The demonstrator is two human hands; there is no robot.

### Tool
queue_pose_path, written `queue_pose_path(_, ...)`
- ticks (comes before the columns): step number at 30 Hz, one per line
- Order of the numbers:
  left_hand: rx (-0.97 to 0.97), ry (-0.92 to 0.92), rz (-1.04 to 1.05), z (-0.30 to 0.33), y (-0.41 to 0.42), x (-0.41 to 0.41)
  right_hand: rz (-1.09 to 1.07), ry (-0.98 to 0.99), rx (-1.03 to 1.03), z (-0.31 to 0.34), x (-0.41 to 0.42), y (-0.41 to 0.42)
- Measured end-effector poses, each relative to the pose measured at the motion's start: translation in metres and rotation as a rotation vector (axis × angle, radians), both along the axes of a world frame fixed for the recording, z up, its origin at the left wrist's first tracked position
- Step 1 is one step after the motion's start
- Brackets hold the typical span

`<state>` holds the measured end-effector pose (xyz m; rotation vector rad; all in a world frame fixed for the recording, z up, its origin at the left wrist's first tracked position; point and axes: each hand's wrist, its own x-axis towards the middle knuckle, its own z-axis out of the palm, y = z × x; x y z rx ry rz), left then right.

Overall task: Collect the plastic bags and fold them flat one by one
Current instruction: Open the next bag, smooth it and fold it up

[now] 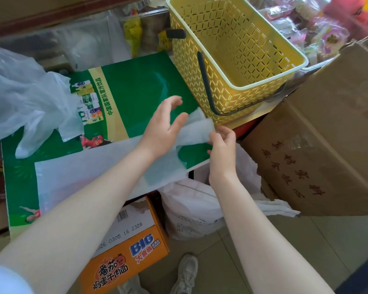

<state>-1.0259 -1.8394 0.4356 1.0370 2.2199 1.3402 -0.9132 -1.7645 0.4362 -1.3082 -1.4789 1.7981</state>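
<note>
- Currently, the plastic bag (106, 168) lies spread on the green board (136, 88).
- Right hand (221, 143) pinches one handle strip; left hand (164, 126) hovers open, holding nothing.
- Thin, limp, slippery film: take hold at the handles.

The person had bare forearms; a pale blue-white short sleeve (2, 279) showed at the left arm, and worn off-white lace-up sneakers (185, 274) covered the feet.

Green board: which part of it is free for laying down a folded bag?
Free: the green board between the printed gold stripe and the yellow basket. Crowded: its left side under crumpled bags, and the near edge under the bag both hands hold.
</note>
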Motion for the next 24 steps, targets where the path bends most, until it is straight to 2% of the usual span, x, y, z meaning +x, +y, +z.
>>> queue_pose_path(2, -0.046, 0.142, 0.070, -0.003, -0.014, 0.000, -0.019, -0.121, 0.400, -0.002, 0.001, -0.003)
queue_pose_path(4, -0.140, 0.295, 0.161, -0.015, -0.044, 0.001, 0.099, -0.158, 0.792, -0.004, 0.001, -0.015)
queue_pose_path(7, -0.377, 0.439, 0.163, -0.040, -0.097, 0.003, 0.579, -0.169, 1.055, -0.021, -0.009, -0.039)
queue_pose_path(9, -0.563, 0.443, 0.113, -0.048, -0.122, 0.002, 0.877, -0.262, 1.189, -0.037, -0.019, -0.051)
queue_pose_path(12, -0.775, 0.444, 0.098, -0.055, -0.142, -0.003, 1.143, -0.433, 1.312, -0.047, -0.038, -0.063)
queue_pose_path(15, -0.838, 0.446, 0.131, -0.060, -0.151, -0.007, 1.248, -0.542, 1.332, -0.057, -0.049, -0.062)
queue_pose_path(19, -0.901, 0.446, 0.154, -0.063, -0.163, -0.012, 1.162, -0.711, 1.279, -0.064, -0.046, -0.035)
queue_pose_path(24, -0.942, 0.478, 0.039, -0.059, -0.180, -0.015, 0.933, -0.841, 1.233, -0.064, -0.025, -0.011)
